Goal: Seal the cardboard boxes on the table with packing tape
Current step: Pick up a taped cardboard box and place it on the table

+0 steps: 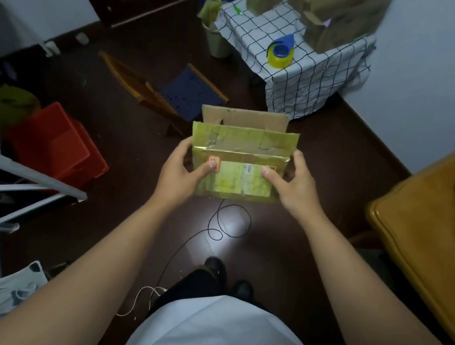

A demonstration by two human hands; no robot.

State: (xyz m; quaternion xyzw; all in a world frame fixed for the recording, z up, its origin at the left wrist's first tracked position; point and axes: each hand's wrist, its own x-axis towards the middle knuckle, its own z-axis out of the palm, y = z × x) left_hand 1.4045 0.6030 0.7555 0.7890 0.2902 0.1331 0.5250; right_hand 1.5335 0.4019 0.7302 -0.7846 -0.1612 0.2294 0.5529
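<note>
**Box held up in both hands, away from the surface**

Beyond my grip, I see the checkered surface (307, 75) carrying cardboard boxes (330, 14) and the tape dispenser (280, 51). Between my hands is a cardboard box (241, 156), flaps open. My left hand (184, 170) and right hand (296, 182) clasp its sides, thumbs on its label.

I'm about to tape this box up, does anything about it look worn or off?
Yes. The box, held in both the left hand and right hand, looks reused: wrinkled old tape and a scuffed label cover its near face, and its top flaps stand open. The tape dispenser sits away on the checked table.
</note>
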